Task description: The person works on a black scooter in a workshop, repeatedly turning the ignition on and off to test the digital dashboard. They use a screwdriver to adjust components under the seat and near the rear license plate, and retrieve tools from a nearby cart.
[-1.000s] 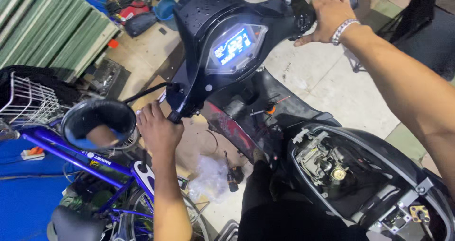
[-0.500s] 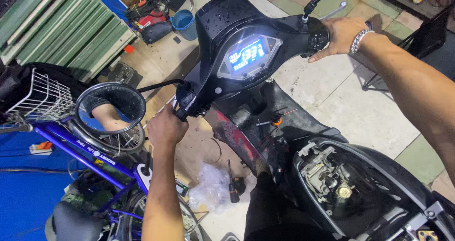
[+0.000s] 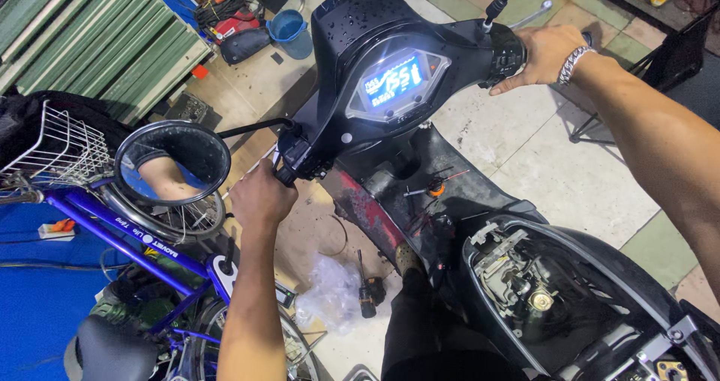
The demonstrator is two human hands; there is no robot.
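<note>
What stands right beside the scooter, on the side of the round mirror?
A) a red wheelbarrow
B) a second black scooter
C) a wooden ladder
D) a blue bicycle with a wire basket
D: past the round mirror, by the left hand on the scooter grip, stands a blue bicycle with a wire basket.

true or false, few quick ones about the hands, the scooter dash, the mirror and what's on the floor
1. The left hand grips the scooter's left handlebar grip. True.
2. The right hand hangs free of the bars. False: it holds the right grip.
3. The dash display is dark. False: it glows blue.
4. The round mirror sits by the left hand. True.
5. A blue bucket stands on the floor ahead. True.
6. The seat is closed. False: the open compartment shows parts.
</note>
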